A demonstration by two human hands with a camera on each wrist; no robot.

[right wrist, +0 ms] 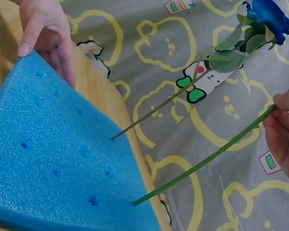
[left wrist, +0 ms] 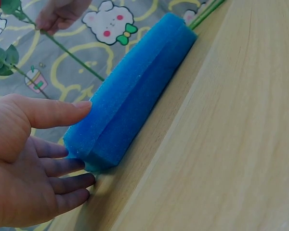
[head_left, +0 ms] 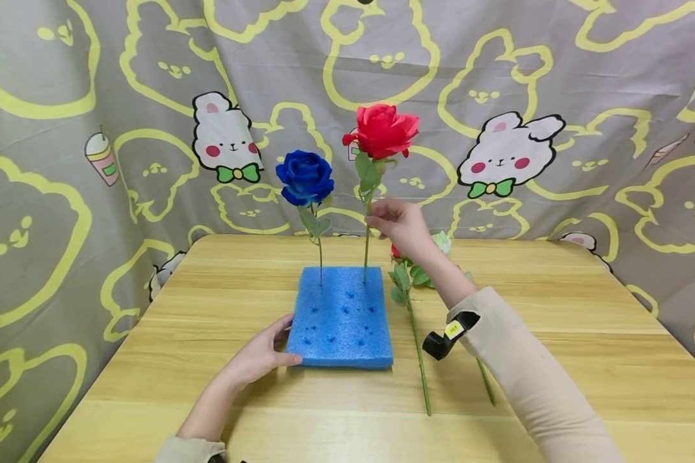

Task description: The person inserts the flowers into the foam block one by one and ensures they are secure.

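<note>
A blue foam block with several small holes lies on the table. A blue rose stands in its back left part, and a red rose stands upright at the back right, its stem end at the foam. The right hand pinches the red rose's stem below the leaves; in the right wrist view that hand holds the green stem. The left hand rests at the block's front left corner, thumb on top. In the left wrist view the left hand's fingers lie straight along the foam's side.
Right of the block, a red flower and a whitish flower lie on the wooden table, their stems pointing toward the front, partly under the right arm. A patterned cloth hangs behind the table.
</note>
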